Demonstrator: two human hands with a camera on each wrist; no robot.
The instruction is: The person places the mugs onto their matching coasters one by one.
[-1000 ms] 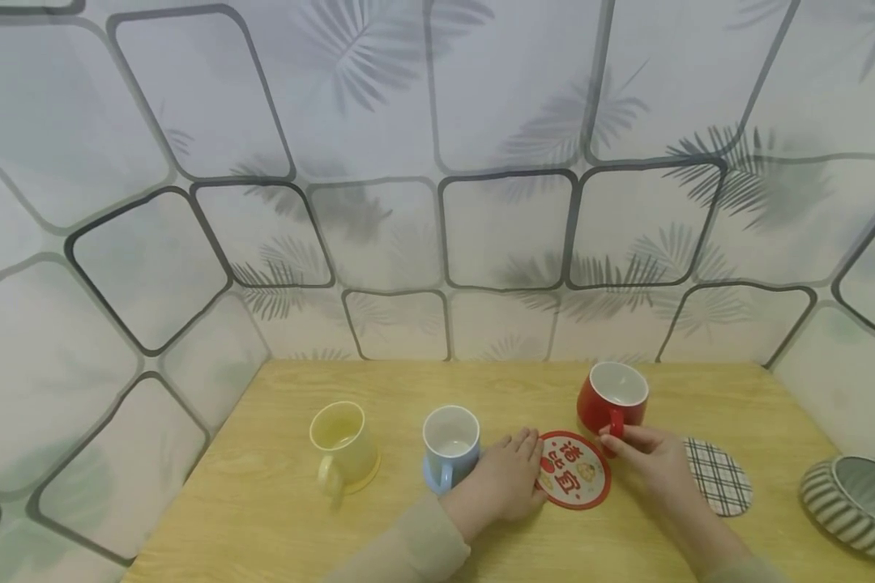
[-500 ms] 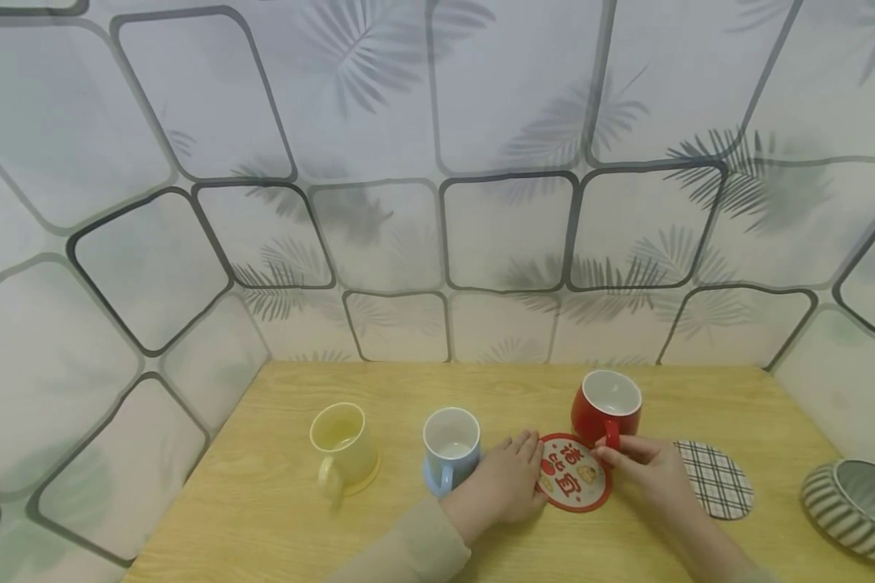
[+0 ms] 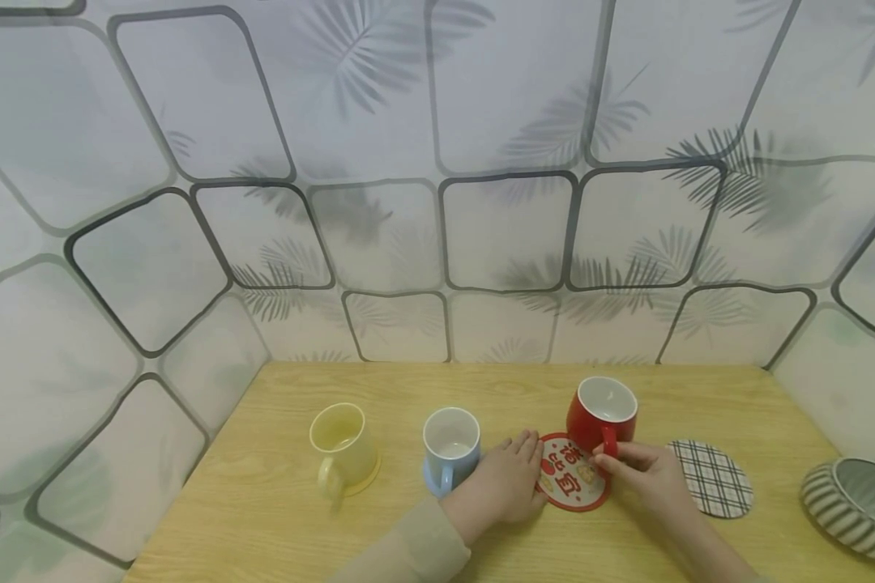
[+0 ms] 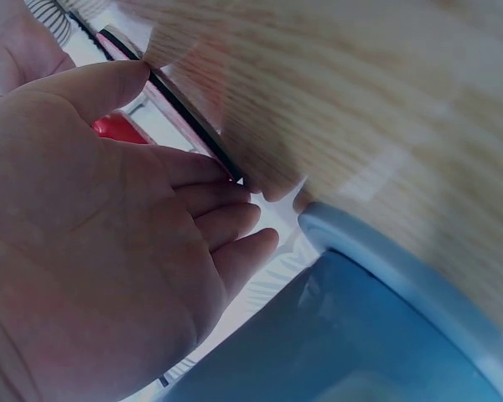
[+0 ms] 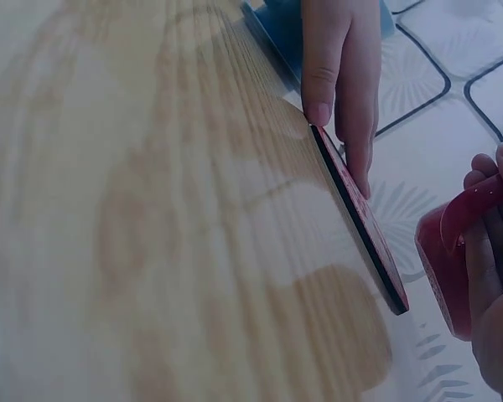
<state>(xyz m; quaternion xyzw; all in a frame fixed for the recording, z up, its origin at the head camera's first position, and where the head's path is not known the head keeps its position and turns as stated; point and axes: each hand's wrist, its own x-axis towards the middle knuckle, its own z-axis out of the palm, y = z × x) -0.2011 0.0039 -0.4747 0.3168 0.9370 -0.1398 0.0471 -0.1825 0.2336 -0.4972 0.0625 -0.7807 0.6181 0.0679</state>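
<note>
A red mug with a white inside is held by its handle between the thumb and fingers of my right hand. The right wrist view shows the mug raised, its base apart from the round red-rimmed coaster. That coaster lies flat on the table with printed characters on its top. My left hand rests beside it, fingers fairly straight; in the left wrist view the thumb and forefinger touch its rim. Just left of this hand stands a light blue mug on a blue coaster.
A yellow mug sits on a yellow coaster at the left. To the right lie a plaid coaster and a grey-white striped bowl. A patterned cloth wall closes off the wooden table's back.
The red mug, gripped in my right hand, has shifted left and nearer, so it now overlaps the red-rimmed coaster's far right edge in the head view. My left hand has stayed put.
</note>
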